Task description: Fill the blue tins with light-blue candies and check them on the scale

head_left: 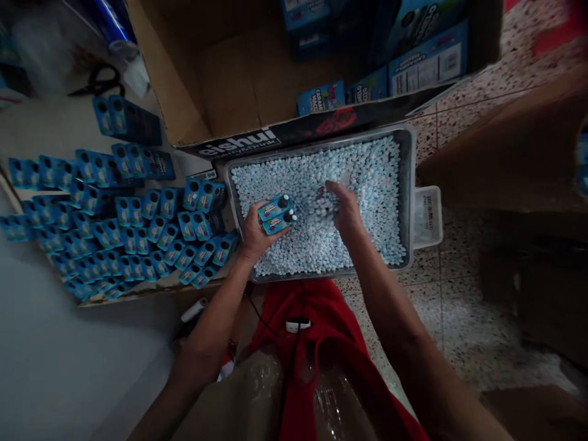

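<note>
My left hand [258,234] is wrapped around two small blue candy boxes [275,214], held side by side over the left part of a tray. Each box has a round hole in its top, with a few pale candies showing at the holes. The grey tray [411,196] is filled with small white and light-blue candies [294,260]. Over the middle of the tray, my right hand [348,208] is curled around some candies, which look blurred by motion at its fingers.
Many blue boxes with holes [133,239] stand in rows on the table to the left. Behind the tray is a large cardboard box [225,79] holding more blue cartons [321,98]. Black scissors [98,81] lie at the back left. A clear plastic container [428,217] is right of the tray.
</note>
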`<act>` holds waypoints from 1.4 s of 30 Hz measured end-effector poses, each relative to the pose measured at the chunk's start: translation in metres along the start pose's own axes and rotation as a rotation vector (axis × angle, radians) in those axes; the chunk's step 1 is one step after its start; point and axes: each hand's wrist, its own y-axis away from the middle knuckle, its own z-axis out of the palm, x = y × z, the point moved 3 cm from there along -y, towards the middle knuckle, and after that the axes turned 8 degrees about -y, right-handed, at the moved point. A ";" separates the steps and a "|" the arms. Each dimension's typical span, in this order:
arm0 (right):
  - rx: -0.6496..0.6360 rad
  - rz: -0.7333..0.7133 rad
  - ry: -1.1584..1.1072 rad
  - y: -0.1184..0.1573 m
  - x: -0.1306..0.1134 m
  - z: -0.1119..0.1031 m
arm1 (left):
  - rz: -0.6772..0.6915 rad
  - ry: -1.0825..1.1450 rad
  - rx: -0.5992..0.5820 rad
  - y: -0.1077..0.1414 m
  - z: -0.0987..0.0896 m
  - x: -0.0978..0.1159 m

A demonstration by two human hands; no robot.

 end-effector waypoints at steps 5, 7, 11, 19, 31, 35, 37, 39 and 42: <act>-0.161 -0.019 -0.488 0.044 -0.036 0.044 | 0.089 -0.155 -0.001 -0.007 -0.011 0.019; -0.173 -0.077 -0.516 0.059 -0.051 0.063 | 0.134 -0.196 -0.023 -0.010 -0.014 0.025; -0.157 -0.187 -0.447 0.075 -0.064 0.083 | 0.155 -0.204 -0.062 -0.013 -0.015 0.033; 0.044 -0.146 -0.239 0.084 -0.028 0.012 | 0.077 -0.053 0.132 -0.012 -0.019 0.017; 0.189 -0.065 -0.007 0.096 -0.008 -0.039 | 0.101 0.046 0.151 -0.008 0.011 0.018; 0.104 -0.071 0.042 0.100 -0.010 -0.028 | -0.028 0.030 0.183 -0.001 0.008 0.007; 0.049 -0.077 0.067 0.098 -0.011 -0.023 | -0.071 0.082 0.169 0.002 0.009 0.002; 0.064 -0.100 0.081 0.093 -0.014 -0.023 | -0.095 0.141 0.125 0.004 0.013 0.000; 0.101 -0.121 0.095 0.084 -0.016 -0.026 | -0.134 0.204 0.134 0.007 0.020 0.001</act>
